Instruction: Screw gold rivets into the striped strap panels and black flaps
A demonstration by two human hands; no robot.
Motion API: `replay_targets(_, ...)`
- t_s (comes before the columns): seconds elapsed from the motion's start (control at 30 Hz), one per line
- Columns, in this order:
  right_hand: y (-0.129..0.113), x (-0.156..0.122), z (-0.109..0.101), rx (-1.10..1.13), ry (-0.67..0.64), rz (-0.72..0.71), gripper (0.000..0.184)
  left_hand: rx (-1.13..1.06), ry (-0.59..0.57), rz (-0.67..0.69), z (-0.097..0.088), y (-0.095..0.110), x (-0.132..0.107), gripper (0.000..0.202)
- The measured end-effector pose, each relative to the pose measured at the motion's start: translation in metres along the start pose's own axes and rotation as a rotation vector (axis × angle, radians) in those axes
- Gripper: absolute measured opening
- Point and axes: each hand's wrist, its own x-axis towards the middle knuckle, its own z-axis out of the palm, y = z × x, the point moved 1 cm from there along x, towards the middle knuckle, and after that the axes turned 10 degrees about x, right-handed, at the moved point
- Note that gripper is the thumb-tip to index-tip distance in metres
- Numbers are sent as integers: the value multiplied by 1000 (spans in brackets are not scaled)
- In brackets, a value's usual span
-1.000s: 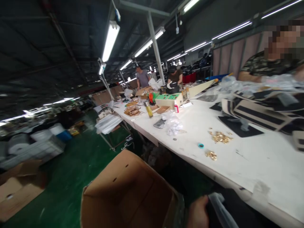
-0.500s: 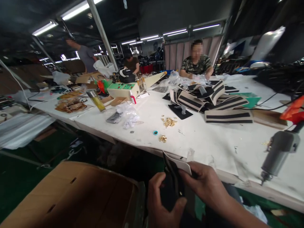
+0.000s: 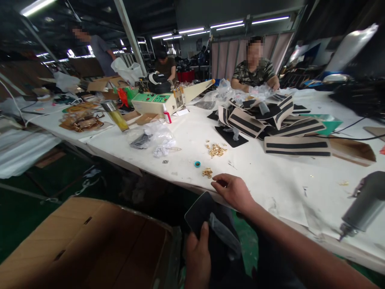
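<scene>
My left hand (image 3: 197, 257) is at the bottom centre, below the table edge, closed on a flat black piece (image 3: 200, 212) with clear plastic wrap hanging from it. My right hand (image 3: 233, 190) stretches forward onto the white table (image 3: 270, 176), fingers loosely curled with nothing seen in them, a little short of a small pile of gold metal fittings (image 3: 207, 173). A larger pile of gold fittings (image 3: 216, 150) and a small blue ring (image 3: 197, 163) lie just beyond.
An open cardboard box (image 3: 90, 245) stands at the lower left on the green floor. Black-and-beige striped pieces (image 3: 270, 124) are heaped mid-table, where a seated person (image 3: 254, 70) handles plastic bags. A grey power tool (image 3: 362, 206) hangs at the right. A green-topped machine (image 3: 156, 102) sits further back.
My right hand has let go of the black piece and reached forward onto the table toward the small gold pile. My left hand keeps the piece. The view tilted slightly.
</scene>
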Motion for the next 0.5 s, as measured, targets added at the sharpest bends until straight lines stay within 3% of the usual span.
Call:
replay_targets(0.07,13,23,5,-198,44,6,18,-25,9,-10,0,1,0,49)
replay_targets(0.17,24,44,15,-312,30,0,18,-9,29,-13,-3,3,1,49)
replay_targets(0.5,34,56,21,-368,-15,24,15,-31,30,4,-9,13,6,50)
